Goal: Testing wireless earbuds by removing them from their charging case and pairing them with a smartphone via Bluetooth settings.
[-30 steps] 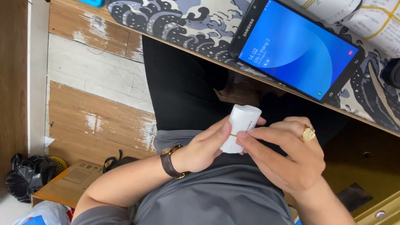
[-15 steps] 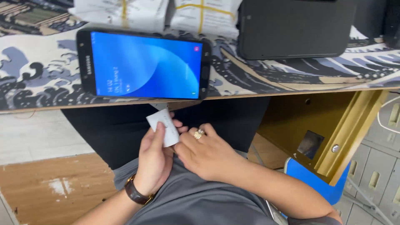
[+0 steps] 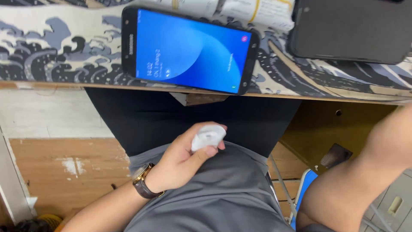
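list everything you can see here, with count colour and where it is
phone: 1, black with lit blue screen, flat on the desk mat
desk mat: 1, grey and cream wave pattern, along the desk top
black case: 1, dark, top right on the mat
paper bundles: 2, white with yellow bands, top edge
crumpled white piece: 1, white, in the left hand over the lap
wristwatch: 1, gold with dark strap, left wrist
left hand: grip closed on the white piece
right arm: raised at right, hand out of view
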